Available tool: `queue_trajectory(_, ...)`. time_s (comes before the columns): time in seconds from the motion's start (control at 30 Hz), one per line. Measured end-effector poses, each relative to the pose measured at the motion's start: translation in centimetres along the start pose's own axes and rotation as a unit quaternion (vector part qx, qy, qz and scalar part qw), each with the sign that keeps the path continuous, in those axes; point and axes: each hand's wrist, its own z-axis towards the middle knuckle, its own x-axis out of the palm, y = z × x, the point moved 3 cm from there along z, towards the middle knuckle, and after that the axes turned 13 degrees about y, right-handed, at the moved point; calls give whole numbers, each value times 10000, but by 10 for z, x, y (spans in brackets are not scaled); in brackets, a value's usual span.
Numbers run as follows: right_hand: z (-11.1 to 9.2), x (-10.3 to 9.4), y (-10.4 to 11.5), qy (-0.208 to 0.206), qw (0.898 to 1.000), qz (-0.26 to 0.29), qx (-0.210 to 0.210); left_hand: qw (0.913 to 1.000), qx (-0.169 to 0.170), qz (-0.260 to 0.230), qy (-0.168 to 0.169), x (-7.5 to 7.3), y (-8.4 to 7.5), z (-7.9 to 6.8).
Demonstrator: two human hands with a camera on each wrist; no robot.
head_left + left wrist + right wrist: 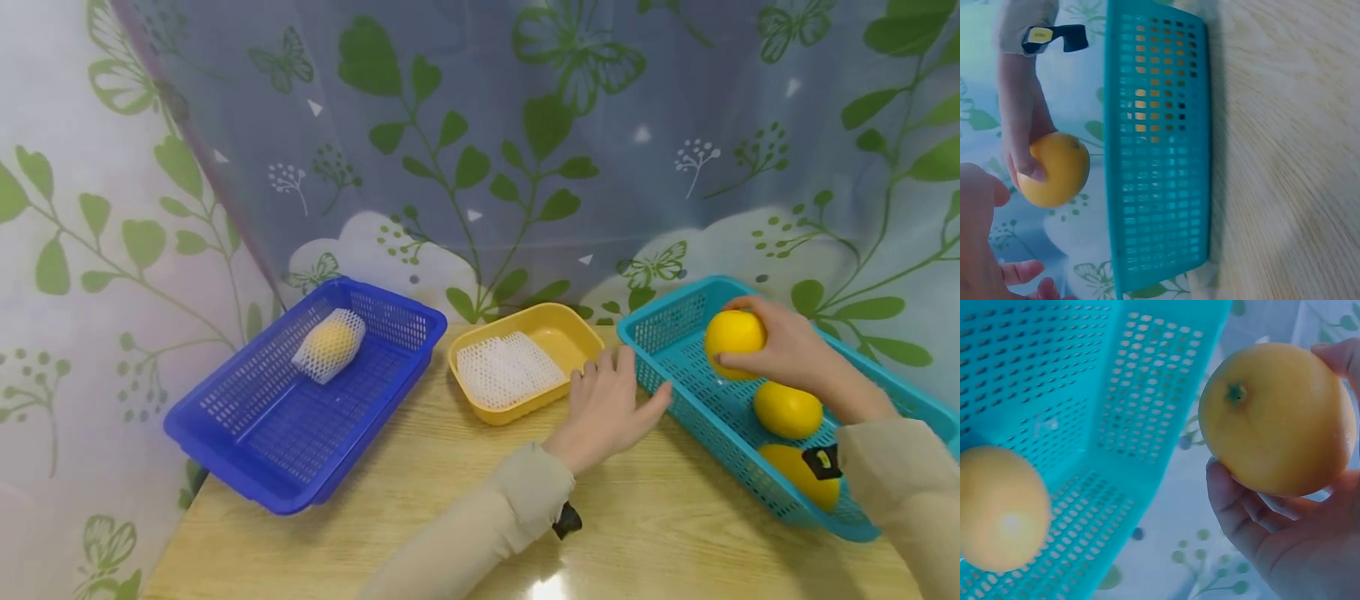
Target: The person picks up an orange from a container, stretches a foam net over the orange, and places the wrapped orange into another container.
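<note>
My right hand grips an orange, thumb on one side and fingers on the other. The fruit is round and yellow-orange, with a small green stem end showing in the right wrist view. It is held up over the far part of the teal basket. Two more oranges, one in the middle and one nearer, lie in that basket, the nearer partly hidden by my right wrist. My left hand, fingers loosely spread and holding nothing, hovers between the basket and a small yellow tray.
White foam net sleeves lie flat in the yellow tray. At the left stands a blue basket with one fruit in a white foam net. All three containers rest on a wooden table, against a leaf-patterned curtain.
</note>
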Motion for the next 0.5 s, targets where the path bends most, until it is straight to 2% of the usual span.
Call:
queue_trajectory(0.2,-5,-7,26,-326,9992,88,-212,9959,79,-900,-76,-10,7,-16)
queue_trajectory(0.37,-8,-5,53,-530,9968,231,-556,9766,415,-2104,-148,-11,18,-32)
queue_trajectory(0.5,-12,2,71,-702,9937,234,-844,9623,748,-2599,-303,-6,26,-48)
